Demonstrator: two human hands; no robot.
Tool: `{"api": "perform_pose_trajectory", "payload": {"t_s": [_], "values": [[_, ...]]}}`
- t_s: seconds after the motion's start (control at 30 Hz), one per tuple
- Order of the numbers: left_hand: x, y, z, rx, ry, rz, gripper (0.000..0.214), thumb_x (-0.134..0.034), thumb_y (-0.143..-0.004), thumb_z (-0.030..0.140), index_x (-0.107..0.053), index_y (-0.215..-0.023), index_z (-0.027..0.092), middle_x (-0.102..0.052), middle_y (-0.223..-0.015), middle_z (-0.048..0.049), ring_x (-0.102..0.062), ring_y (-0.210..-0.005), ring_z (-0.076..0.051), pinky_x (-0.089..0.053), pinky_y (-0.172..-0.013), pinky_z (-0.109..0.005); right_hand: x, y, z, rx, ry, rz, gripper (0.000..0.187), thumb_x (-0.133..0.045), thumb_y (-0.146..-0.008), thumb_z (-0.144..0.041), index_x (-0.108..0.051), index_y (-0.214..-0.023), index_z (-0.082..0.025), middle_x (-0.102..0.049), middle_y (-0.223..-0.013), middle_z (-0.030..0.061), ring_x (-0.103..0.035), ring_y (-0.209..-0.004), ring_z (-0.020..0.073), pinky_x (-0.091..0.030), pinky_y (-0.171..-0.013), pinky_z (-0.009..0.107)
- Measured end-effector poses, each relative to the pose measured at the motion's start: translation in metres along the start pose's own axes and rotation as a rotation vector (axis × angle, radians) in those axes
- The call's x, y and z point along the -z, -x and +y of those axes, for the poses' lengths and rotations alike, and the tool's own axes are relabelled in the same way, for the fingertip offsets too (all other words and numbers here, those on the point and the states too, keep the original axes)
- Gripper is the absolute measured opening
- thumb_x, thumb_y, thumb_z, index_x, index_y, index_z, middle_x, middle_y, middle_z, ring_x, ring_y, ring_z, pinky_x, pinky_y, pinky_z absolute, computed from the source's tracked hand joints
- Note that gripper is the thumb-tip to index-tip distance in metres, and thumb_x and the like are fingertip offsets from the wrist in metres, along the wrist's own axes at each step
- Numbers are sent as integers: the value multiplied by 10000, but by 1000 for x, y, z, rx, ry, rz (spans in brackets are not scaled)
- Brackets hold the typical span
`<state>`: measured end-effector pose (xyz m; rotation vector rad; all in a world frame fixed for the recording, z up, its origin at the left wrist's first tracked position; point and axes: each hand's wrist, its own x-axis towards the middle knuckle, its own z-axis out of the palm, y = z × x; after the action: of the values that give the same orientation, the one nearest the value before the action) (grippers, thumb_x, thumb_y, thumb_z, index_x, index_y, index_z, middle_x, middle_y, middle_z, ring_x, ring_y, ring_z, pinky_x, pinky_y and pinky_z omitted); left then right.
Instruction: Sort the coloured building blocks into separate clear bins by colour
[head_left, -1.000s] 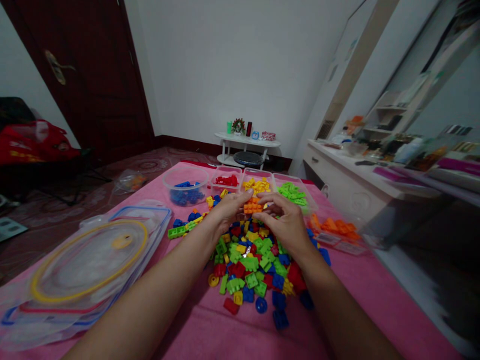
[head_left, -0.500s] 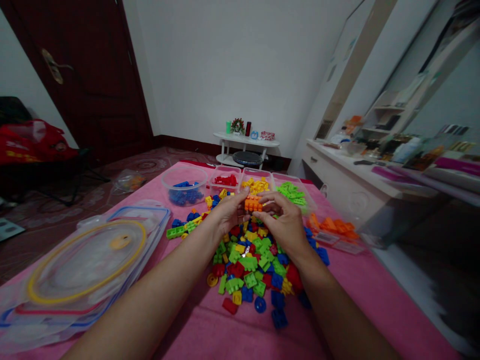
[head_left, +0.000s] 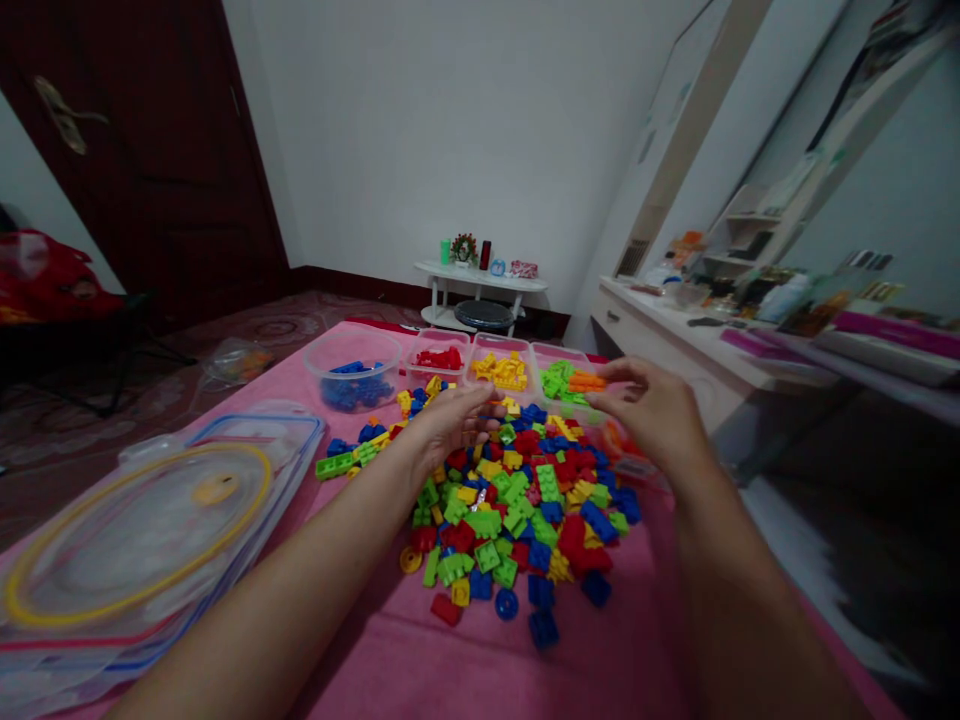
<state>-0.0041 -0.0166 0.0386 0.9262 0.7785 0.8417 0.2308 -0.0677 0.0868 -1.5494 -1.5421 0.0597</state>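
A heap of red, blue, green and yellow toy bricks (head_left: 517, 510) lies on a pink cloth (head_left: 420, 670). My right hand (head_left: 656, 412) is up at the right of the heap, its thumb and fingers pinched on a stack of orange bricks (head_left: 584, 381) in front of the green-brick tub (head_left: 556, 362). My left hand (head_left: 448, 426) hovers over the far left side of the heap with loose, stretched fingers and nothing in it. A tub with orange pieces (head_left: 626, 452) is mostly hidden behind my right hand.
Beyond the heap stand a round bowl of blue bricks (head_left: 352, 366), a tub of red bricks (head_left: 442, 357) and one of yellow bricks (head_left: 501, 369). Clear lids (head_left: 142, 535) are stacked at the left. A dresser (head_left: 675, 335) runs along the right; a small white table (head_left: 480, 290) stands by the wall.
Both hands held the orange stack together above the heap; now my right hand has carried it off to the right and my left hand has let go. The view has shifted rightward.
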Motion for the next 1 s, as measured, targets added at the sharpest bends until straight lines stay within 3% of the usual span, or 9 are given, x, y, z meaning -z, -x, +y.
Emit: {"api": "perform_pose_trajectory", "payload": {"t_s": [0.13, 0.23, 0.33, 0.4, 0.57, 0.67, 0.83, 1.0], "values": [[0, -1, -2, -17, -46, 13, 255, -663, -767, 343, -656, -928, 145, -673, -836, -54, -596, -601, -82, -455, -515, -175, 45, -12, 50, -212, 463, -59, 270, -752, -562, -307, -677, -803, -211, -697, -798, 49, -632, -709, 229, -433, -590, 327], [2, -2, -3, -41, -95, 46, 224, -665, -755, 319, -656, -904, 153, -671, -823, -44, -596, -611, -87, -452, -531, -184, 53, -14, 65, -286, 565, -85, 369, -759, -533, -306, -688, -882, -212, -707, -839, 69, -644, -733, 252, -434, -580, 332], [6, -7, -8, -108, -203, 111, 225, -652, -752, 342, -658, -882, 159, -669, -818, -39, -589, -632, -99, -455, -561, -203, 37, -12, 50, -146, 435, -41, 326, -719, -596, -308, -691, -903, -205, -709, -872, 75, -652, -733, 228, -456, -604, 319], [9, -12, -13, -203, -350, 159, 214, -632, -759, 329, -664, -880, 156, -671, -833, -50, -596, -678, -121, -468, -611, -231, 15, -7, 31, -51, 297, -83, 256, -680, -658, -305, -693, -892, -203, -711, -868, 69, -649, -710, 204, -468, -612, 307], [16, -21, -30, -526, -830, 179, 264, -654, -717, 235, -702, -975, 207, -685, -996, -69, -607, -935, -222, -439, -885, -332, -43, 14, -3, 113, 205, -426, 248, -662, -715, -246, -694, -959, -212, -712, -896, 52, -646, -773, 197, -483, -699, 314], [17, -21, -37, -664, -1063, 94, 327, -656, -714, 207, -697, -1036, 248, -656, -1106, -72, -554, -1076, -257, -370, -989, -363, -65, 28, -7, 209, 264, -512, 383, -678, -697, -193, -670, -1079, -214, -684, -1067, 76, -615, -975, 236, -447, -856, 353], [14, -17, -38, -687, -1297, 27, 310, -619, -744, 193, -699, -1041, 229, -622, -1152, -97, -529, -1095, -262, -365, -987, -372, -75, 36, -10, 256, 349, -540, 407, -663, -730, -218, -649, -1136, -195, -664, -1079, 95, -572, -1030, 244, -409, -906, 358], [16, -16, -31, -717, -1313, 29, 214, -631, -734, 209, -728, -925, 226, -670, -1004, -88, -558, -1001, -257, -395, -921, -358, -53, 31, -28, 272, 403, -499, 372, -677, -686, -176, -665, -1057, -199, -644, -1076, 93, -569, -1019, 251, -422, -862, 356]]}}
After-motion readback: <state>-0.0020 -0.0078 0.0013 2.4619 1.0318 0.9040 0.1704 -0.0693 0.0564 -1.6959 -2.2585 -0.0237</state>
